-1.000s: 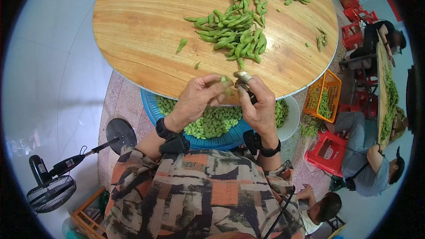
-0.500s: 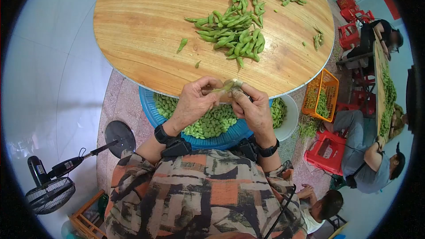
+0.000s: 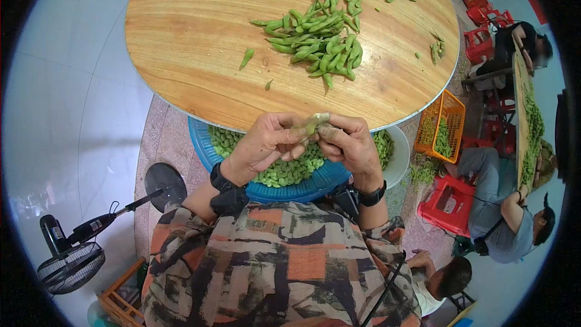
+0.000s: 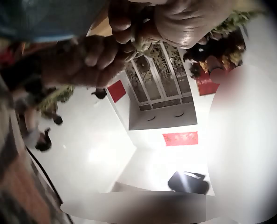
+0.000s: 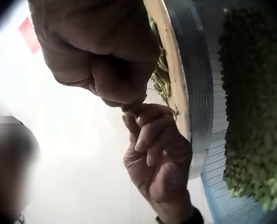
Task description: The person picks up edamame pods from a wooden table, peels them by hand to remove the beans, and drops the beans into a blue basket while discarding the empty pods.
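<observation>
Over the near edge of the round wooden table (image 3: 187,42), the left hand (image 3: 266,144) pinches a green pod (image 3: 311,127) between thumb and index finger. The right hand (image 3: 351,143) grips the pod's other end, its fingertips close to the left ones; a pale covering shows on a finger. Beneath the hands, a blue basket (image 3: 275,192) holds shelled green beans (image 3: 289,171). In the right wrist view the left hand (image 5: 161,158) meets the right hand (image 5: 101,51) at the fingertips, and the pod is mostly hidden. A pile of pods (image 3: 327,42) lies on the table.
A white bowl (image 3: 398,158) with pods stands right of the blue basket. Farther right are an orange crate (image 3: 451,112), a red stool (image 3: 448,206) and seated people at another table. A black fan (image 3: 71,266) stands at left.
The hands first were apart, a pod in the left fingers and a dark object by the right. They have since come together at the pod, and the right fingers have curled in.
</observation>
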Motion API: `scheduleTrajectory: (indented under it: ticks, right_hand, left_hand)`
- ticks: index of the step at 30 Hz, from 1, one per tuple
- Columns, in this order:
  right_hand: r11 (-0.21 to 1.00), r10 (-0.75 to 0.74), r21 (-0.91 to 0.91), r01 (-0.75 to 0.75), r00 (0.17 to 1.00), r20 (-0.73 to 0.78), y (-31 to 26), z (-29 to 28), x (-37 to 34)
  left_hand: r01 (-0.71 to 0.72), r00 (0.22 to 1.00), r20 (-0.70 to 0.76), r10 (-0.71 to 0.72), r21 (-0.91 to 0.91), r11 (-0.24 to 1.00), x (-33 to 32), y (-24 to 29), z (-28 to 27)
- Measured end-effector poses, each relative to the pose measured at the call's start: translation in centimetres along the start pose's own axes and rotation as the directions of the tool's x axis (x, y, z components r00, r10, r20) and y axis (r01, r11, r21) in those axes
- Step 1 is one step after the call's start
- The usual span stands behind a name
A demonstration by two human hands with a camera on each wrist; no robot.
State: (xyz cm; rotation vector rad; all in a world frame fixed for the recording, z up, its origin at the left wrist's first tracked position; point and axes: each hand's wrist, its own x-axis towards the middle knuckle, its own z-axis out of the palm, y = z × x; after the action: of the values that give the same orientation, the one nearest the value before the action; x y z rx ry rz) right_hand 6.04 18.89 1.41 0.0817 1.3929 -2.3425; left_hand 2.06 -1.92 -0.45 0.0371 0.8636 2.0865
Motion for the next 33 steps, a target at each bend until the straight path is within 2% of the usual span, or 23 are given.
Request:
scheduleTrajectory:
  ticks: [4,6,7,8,9,11,12,13,14,15,16,18,19,21,22,23,24,25,26,27,29,30,33]
  right_hand:
    - [0.999,-0.002,0.036,0.004,0.998,-0.058,-0.5,0.3,-0.3]
    - [0.999,-0.037,-0.007,0.036,0.997,-0.064,-0.5,0.9,-0.5]
    - [0.993,-0.042,-0.113,0.026,0.989,-0.14,-0.6,1.6,-0.7]
    - [0.976,-0.053,-0.217,0.006,0.976,-0.213,-0.5,2.1,-0.9]
    - [0.976,-0.05,-0.216,0.003,0.976,-0.212,-0.2,2.2,-0.9]
    - [0.842,-0.293,-0.519,0.146,0.932,-0.213,0.5,2.4,-0.9]
    - [0.844,-0.292,-0.516,0.146,0.932,-0.213,0.6,2.6,-0.9]
    - [0.773,-0.379,-0.607,0.185,0.902,-0.206,0.7,2.6,-0.8]
    - [0.688,-0.462,-0.693,0.215,0.866,-0.19,0.7,2.7,-0.7]
    - [0.689,-0.462,-0.693,0.213,0.866,-0.193,0.9,2.8,-0.5]
    - [0.645,-0.514,-0.732,0.22,0.833,-0.203,1.3,2.9,-0.4]
    - [0.602,-0.562,-0.767,0.224,0.801,-0.206,1.7,2.9,-0.2]
    - [0.604,-0.566,-0.766,0.221,0.795,-0.217,1.8,3.0,-0.1]
    - [0.607,-0.57,-0.763,0.221,0.791,-0.224,1.9,3.0,0.0]
    - [0.712,-0.494,-0.671,0.208,0.827,-0.269,2.0,3.0,0.0]
    - [0.803,-0.411,-0.567,0.184,0.86,-0.303,2.0,3.0,0.0]
    - [0.804,-0.409,-0.566,0.183,0.861,-0.301,2.0,3.2,0.1]
    - [0.635,-0.544,-0.741,0.216,0.807,-0.231,1.9,3.6,0.2]
    - [0.43,-0.654,-0.874,0.226,0.745,-0.129,2.0,3.9,0.4]
    - [0.433,-0.652,-0.873,0.227,0.748,-0.129,2.2,4.3,0.5]
    - [0.284,-0.753,-0.926,0.248,0.655,-0.055,2.6,4.8,0.8]
    - [0.283,-0.753,-0.926,0.249,0.656,-0.054,2.7,4.8,0.7]
    - [0.334,-0.739,-0.905,0.265,0.67,-0.077,2.8,4.8,0.6]
  left_hand:
    - [0.041,0.995,0.096,-0.023,-0.184,0.982,0.4,-0.8,0.1]
    - [-0.036,0.999,-0.039,0.037,0.013,0.999,0.3,-0.4,1.3]
    - [-0.034,0.999,-0.039,0.035,0.012,0.999,0.2,-0.2,1.6]
    - [-0.064,0.989,-0.107,0.107,0.347,0.936,0.3,-0.1,1.7]
    - [-0.057,0.969,-0.147,0.196,0.643,0.764,0.3,0.0,1.8]
    - [-0.095,0.959,-0.118,0.259,0.725,0.682,0.3,0.2,1.9]
    - [-0.133,0.946,-0.075,0.316,0.797,0.589,0.4,0.3,1.9]
    - [-0.132,0.946,-0.075,0.314,0.798,0.589,0.6,0.5,1.9]
    - [-0.216,0.911,0.036,0.411,0.889,0.403,0.8,0.6,1.9]
    - [-0.284,0.863,0.161,0.479,0.938,0.196,1.0,0.7,1.9]
    - [-0.284,0.864,0.16,0.478,0.938,0.199,1.2,0.5,1.8]
    - [-0.32,0.734,0.37,0.569,0.928,-0.192,1.5,0.1,1.5]
    - [-0.314,0.735,0.366,0.57,0.93,-0.192,1.3,0.2,1.5]
    - [-0.309,0.856,0.23,0.464,0.946,0.101,0.9,0.6,1.6]
    - [-0.306,0.856,0.226,0.465,0.947,0.102,0.6,1.0,1.5]
    - [-0.172,0.957,0.04,0.287,0.874,0.454,0.4,1.5,1.3]
    - [0.026,0.996,-0.082,0.042,0.69,0.724,0.2,1.7,1.2]
    - [0.027,0.995,-0.085,0.043,0.689,0.724,0.3,1.4,0.8]
    - [0.013,0.995,-0.091,0.041,0.52,0.854,0.5,0.6,0.3]
    - [-0.003,0.995,-0.097,0.037,0.328,0.945,0.6,0.2,0.2]
    - [-0.022,0.991,-0.123,0.052,0.235,0.972,0.4,0.0,0.9]
    - [-0.044,0.987,-0.149,0.065,0.14,0.989,0.3,0.0,1.1]
    - [-0.046,0.994,-0.097,0.058,0.119,0.992,0.4,-0.2,0.5]
